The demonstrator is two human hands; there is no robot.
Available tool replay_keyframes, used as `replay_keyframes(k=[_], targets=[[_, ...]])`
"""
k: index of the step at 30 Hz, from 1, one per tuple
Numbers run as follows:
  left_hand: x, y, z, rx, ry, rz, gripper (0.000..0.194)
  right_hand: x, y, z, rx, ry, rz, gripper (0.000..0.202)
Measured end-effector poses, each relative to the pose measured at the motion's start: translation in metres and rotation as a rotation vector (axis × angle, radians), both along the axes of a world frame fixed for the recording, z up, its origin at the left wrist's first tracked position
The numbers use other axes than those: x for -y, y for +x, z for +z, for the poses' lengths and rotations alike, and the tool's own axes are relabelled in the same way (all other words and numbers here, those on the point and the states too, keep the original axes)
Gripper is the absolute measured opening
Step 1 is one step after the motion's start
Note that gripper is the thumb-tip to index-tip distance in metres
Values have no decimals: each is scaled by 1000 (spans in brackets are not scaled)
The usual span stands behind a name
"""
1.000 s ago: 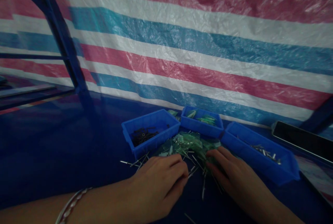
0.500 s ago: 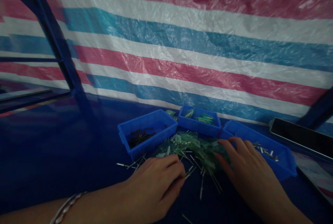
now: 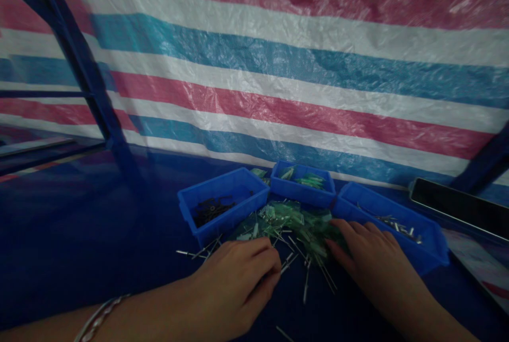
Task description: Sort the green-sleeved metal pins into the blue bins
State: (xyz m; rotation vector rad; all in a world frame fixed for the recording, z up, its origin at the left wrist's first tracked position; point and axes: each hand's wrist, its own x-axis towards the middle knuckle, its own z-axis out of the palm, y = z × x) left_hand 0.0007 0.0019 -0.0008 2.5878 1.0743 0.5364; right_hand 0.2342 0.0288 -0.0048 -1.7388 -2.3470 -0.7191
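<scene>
Near the desk's (image 3: pixel 79 236) front edge, a heap of green pieces and thin pins (image 3: pixel 290 228) is touched by the flat, unclenched right hand (image 3: pixel 371 257). The left hand (image 3: pixel 238 278) is curled, possibly pinching a pin. The pins look light, stiff and slippery, best pinched mid-shaft.

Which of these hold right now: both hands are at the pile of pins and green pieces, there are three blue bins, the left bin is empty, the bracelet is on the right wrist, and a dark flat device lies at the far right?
1. Both hands rest at the pile of pins and green pieces: true, left hand and right hand.
2. Three blue bins stand behind the pile: true.
3. The left bin is empty: false, it holds small dark parts.
4. The bracelet is on the right wrist: false, it is on the left wrist.
5. A dark flat device lies at the far right: true.
</scene>
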Motion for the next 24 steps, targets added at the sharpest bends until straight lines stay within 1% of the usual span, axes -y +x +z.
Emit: replay_keyframes(k=[8,15,24], targets=[[-4,0,-1,31,-6,-16,14,0,0,1,16,-10,18,19],[-2,0,0,14,-9,-20,15,1,-2,4,-3,-17,30,21],[-1,1,2,-7,1,-14,15,-1,-2,-3,-107,2,35,24]])
